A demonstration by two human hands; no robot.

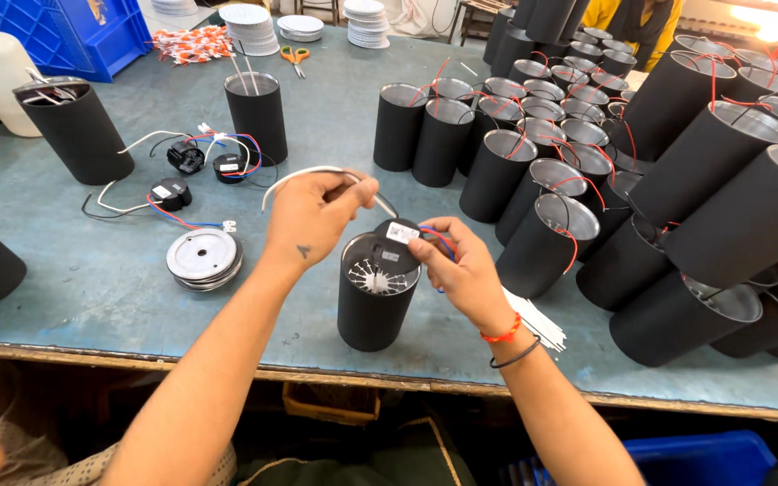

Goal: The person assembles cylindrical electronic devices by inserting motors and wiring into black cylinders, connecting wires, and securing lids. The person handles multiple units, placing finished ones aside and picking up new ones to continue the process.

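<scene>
A black cylindrical lamp housing (pixel 373 310) stands upright near the table's front edge, with a finned metal heat sink visible inside its open top. My right hand (pixel 461 265) holds a small round black driver module (pixel 396 236) with a white label and red and blue wires at the cylinder's rim. My left hand (pixel 312 216) pinches a white cable (pixel 303 174) that arcs above the cylinder.
Many black cylinders (pixel 587 162) stand and lie stacked at the right. Loose driver modules with wires (pixel 193 162), a round metal disc (pixel 204 256), another cylinder (pixel 257 115) and white ties (pixel 538 319) lie on the blue-grey table (pixel 119 279). Scissors (pixel 295 56) and disc stacks sit far back.
</scene>
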